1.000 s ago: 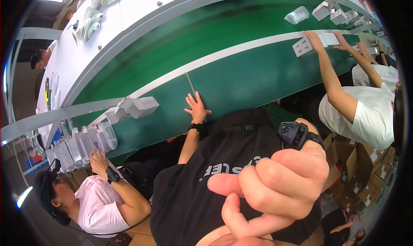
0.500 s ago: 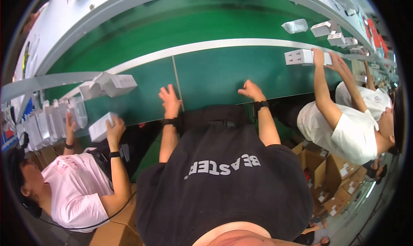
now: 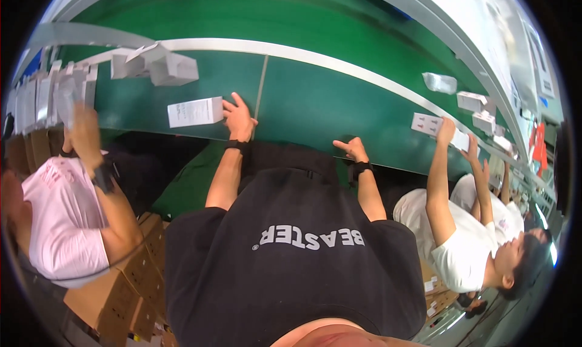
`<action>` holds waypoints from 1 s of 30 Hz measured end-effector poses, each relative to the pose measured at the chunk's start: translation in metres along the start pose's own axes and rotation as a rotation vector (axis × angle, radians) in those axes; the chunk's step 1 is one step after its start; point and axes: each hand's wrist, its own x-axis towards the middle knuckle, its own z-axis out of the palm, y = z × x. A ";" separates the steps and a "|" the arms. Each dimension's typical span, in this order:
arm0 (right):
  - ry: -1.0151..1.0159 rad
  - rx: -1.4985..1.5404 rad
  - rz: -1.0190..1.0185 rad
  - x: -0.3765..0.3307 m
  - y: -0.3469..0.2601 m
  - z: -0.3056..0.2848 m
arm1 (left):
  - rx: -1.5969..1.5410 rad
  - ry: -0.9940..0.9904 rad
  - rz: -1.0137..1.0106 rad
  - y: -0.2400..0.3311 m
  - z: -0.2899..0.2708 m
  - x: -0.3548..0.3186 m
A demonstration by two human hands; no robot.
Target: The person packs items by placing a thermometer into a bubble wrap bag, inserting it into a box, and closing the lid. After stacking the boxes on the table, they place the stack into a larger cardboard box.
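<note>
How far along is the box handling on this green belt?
Looks mid-run. Several white boxes lie farther right along the belt, where another person's hand rests on one. In hand: the left hand touches one white box at the near edge; the right hand is empty. A cluster of boxes at upper left lies untouched.

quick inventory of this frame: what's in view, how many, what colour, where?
conveyor belt: one, green with a pale stripe, across the upper picture
small box: one, white, on the belt touching the left hand
folded cartons: a few, white, on the belt at upper left
boxes down the line: several, white, on the belt at right
cardboard cartons: several, brown, on the floor at lower left
co-workers: one in pink at left, at least two in white at right
left hand: on the belt, against the small box
right hand: at the belt edge, holding nothing
</note>
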 end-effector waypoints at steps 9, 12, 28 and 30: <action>0.039 -0.001 0.004 0.011 -0.007 -0.004 | -0.029 0.316 0.625 -0.057 -0.083 -0.004; 0.057 -0.017 0.004 0.011 -0.004 -0.004 | 0.306 0.468 0.490 -0.083 -0.095 0.010; 0.345 0.145 -0.780 -0.088 -0.183 0.017 | -0.485 0.143 1.051 0.085 -0.049 -0.047; 0.314 0.138 -0.727 -0.081 -0.159 -0.019 | -0.545 0.021 1.142 0.089 -0.051 -0.038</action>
